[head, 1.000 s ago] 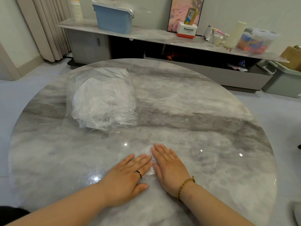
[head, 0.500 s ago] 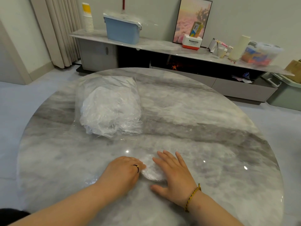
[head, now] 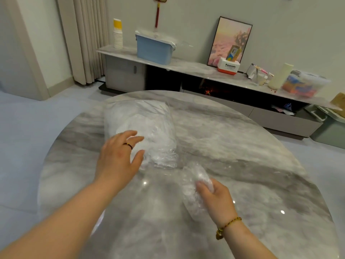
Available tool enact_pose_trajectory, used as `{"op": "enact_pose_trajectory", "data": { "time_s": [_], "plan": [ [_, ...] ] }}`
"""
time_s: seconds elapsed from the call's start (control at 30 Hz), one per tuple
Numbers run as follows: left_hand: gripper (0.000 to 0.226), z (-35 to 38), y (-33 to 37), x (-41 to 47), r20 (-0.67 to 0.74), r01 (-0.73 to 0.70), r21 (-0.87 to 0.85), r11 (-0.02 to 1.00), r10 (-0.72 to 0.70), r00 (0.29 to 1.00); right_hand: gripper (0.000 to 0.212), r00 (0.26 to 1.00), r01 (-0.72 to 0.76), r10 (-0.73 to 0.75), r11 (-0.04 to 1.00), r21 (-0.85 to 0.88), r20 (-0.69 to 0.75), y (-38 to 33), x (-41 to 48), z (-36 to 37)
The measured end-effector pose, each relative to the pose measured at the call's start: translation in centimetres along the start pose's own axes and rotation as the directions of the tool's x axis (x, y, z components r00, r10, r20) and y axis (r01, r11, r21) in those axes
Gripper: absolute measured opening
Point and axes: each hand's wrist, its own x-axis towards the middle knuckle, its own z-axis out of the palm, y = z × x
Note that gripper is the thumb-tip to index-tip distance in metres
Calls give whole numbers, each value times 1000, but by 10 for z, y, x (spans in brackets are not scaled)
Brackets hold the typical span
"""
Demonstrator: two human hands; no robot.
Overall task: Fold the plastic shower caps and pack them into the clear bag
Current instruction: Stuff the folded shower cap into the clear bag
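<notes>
The right grip [head: 216, 199] is holding a folded shower cap [head: 196, 184] in curled fingers, toward the table's [head: 242, 146] near edge. The left grip [head: 119, 156] is hovering wide, fingers spread, over the near end of the clear bag [head: 149, 120], which is lying toward the far left edge. The bag's mouth likely needs holding open so the cap is sliding in compact, not unfolding.

1. A round grey marble table [head: 242, 146] is filling the foreground, its glossy top catching small spots of light.
2. A long low cabinet [head: 196, 69] is running along the far wall, with a blue bin [head: 154, 52] and a stack of paper cups [head: 118, 37] sitting at its left end.
3. A framed pink picture [head: 229, 36] is leaning against the wall behind a Panasonic box [head: 228, 67].
4. A cream roll [head: 281, 76] is standing beside a clear tub [head: 303, 86] of colourful contents.
5. Beige curtains [head: 87, 40] are hanging at the left.
</notes>
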Motion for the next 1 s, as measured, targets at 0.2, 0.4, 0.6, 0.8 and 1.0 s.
{"op": "enact_pose_trajectory", "data": {
  "time_s": [0.2, 0.4, 0.6, 0.8, 1.0],
  "plan": [
    [65, -5, -31, 20, 13, 432, -97, 897, -433, 901, 19, 990, -142, 132, 948, 285, 55, -43, 56, 69],
    [50, -2, -42, 26, 19, 470, -101, 877, -470, 882, 19, 968, -235, 203, 937, 260, 144, -76, 103, 125],
    [17, 8, -55, 25, -22, 419, -17, 908, -420, 907, 28, 983, -154, 153, 988, -2, 99, -76, 135, 144],
    [15, 19, -58, 22, -70, 358, -20, 934, -358, 931, 26, 941, -337, 338, 938, -83, -5, -67, 150, 146],
    [58, 13, -44, 30, -143, 202, -29, 979, -204, 968, 47, 950, -312, 310, 946, -84, -46, -78, 151, 145]
  ]
}}
